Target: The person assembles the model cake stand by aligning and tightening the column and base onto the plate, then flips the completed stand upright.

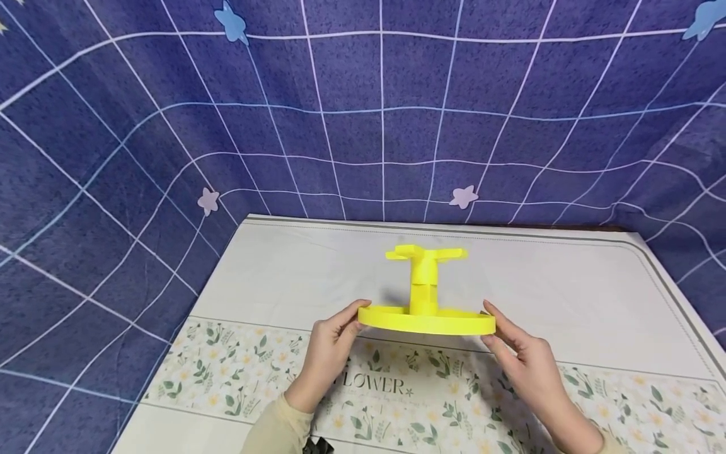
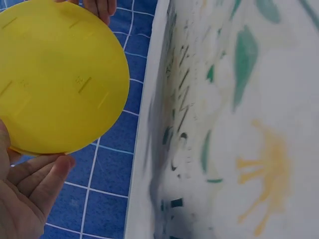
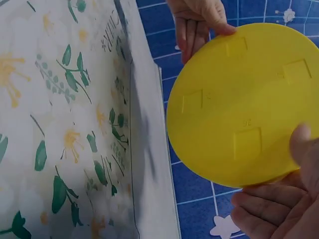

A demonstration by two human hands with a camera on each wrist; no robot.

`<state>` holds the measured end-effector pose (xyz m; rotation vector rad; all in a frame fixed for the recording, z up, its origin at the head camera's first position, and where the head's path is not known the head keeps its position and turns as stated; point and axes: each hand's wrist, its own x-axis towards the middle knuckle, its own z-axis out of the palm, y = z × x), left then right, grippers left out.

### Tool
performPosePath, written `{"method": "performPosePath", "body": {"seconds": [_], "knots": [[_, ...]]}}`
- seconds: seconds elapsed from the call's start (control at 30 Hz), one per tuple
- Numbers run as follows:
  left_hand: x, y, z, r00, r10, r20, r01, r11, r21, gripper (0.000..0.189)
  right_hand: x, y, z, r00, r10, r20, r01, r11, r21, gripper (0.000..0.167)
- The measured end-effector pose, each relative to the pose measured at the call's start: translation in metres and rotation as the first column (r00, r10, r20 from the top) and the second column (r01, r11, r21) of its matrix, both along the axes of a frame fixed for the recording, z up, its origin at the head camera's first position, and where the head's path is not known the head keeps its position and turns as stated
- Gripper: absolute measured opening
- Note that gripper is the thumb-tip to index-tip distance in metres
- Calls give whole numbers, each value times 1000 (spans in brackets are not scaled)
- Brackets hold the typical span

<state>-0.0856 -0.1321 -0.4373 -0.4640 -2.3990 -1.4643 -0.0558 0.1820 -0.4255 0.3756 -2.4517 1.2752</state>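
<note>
A yellow plastic stand is held up over the table by both hands. Its round base [image 1: 426,324] has a low rim, and a central post [image 1: 424,293] rises from it to flat arms [image 1: 449,254] spreading at the top. My left hand [image 1: 329,353] pinches the left edge, fingers above and thumb below. On the opposite edge, my right hand [image 1: 530,366] grips the rim the same way. Both wrist views show the flat underside [image 3: 219,119], marked with several shallow rectangular outlines; the post is hidden there.
Below lies a table with a white cover [image 1: 317,258] and a flower-printed band [image 1: 244,366] bearing lettering. A blue grid-patterned curtain [image 1: 351,139] with stars surrounds its back and sides. Something small and black [image 1: 319,446] shows at the bottom edge beside the left sleeve [image 1: 280,425].
</note>
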Motion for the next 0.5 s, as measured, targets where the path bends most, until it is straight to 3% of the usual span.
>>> {"method": "performPosePath", "body": {"seconds": [0.17, 0.5], "knots": [[2, -1, -4, 1000, 0, -26, 0, 1000, -4, 31, -1, 0, -1, 994, -63, -84, 67, 996, 51, 49], [6, -1, -2, 996, 7, -93, -4, 1000, 24, 29, 0, 1, -2, 988, -119, -100, 128, 988, 88, 40]]}}
